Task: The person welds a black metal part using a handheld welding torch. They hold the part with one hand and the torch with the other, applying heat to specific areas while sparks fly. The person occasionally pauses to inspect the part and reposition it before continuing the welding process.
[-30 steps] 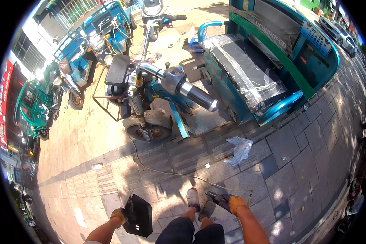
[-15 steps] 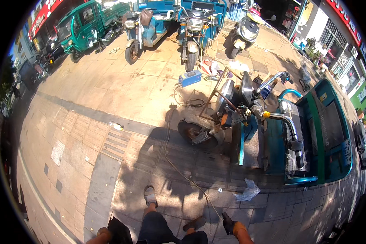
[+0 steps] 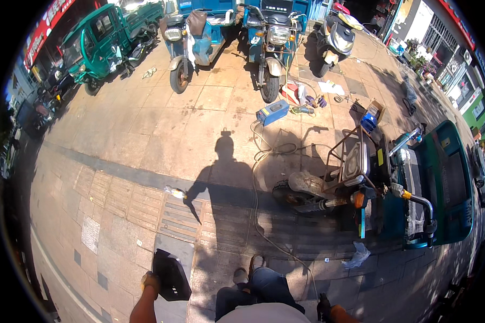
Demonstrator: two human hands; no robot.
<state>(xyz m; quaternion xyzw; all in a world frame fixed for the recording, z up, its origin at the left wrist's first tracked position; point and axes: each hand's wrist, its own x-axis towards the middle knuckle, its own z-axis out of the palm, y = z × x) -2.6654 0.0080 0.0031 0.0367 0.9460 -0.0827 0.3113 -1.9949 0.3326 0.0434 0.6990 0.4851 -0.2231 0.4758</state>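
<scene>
My left hand (image 3: 150, 281) is closed on the edge of a black welding shield (image 3: 170, 277), held out at the lower left above the paving. At the bottom edge, right of my legs, my right hand (image 3: 337, 313) grips a black electrode holder (image 3: 323, 307); its tip is too dark to make out. A thin pale cable (image 3: 275, 245) runs from about there across the ground, past a loose coil, to a blue welding machine (image 3: 272, 112). The front of a blue cargo tricycle (image 3: 355, 161), with a rusty metal frame (image 3: 330, 164) on it, stands to the right.
Two blue tricycles (image 3: 179, 54) (image 3: 269, 59) and a silver scooter (image 3: 334, 42) stand at the back, with a green cabbed tricycle (image 3: 89, 46) at far left. A plastic bag (image 3: 357, 255) and a small bottle (image 3: 175, 191) lie on the paving. Tools and a box (image 3: 373, 116) sit behind the near tricycle.
The near tricycle and the cable now appear farther right as my view shifts. My left hand has lifted the shield forward, into fuller sight. My feet stand closer together.
</scene>
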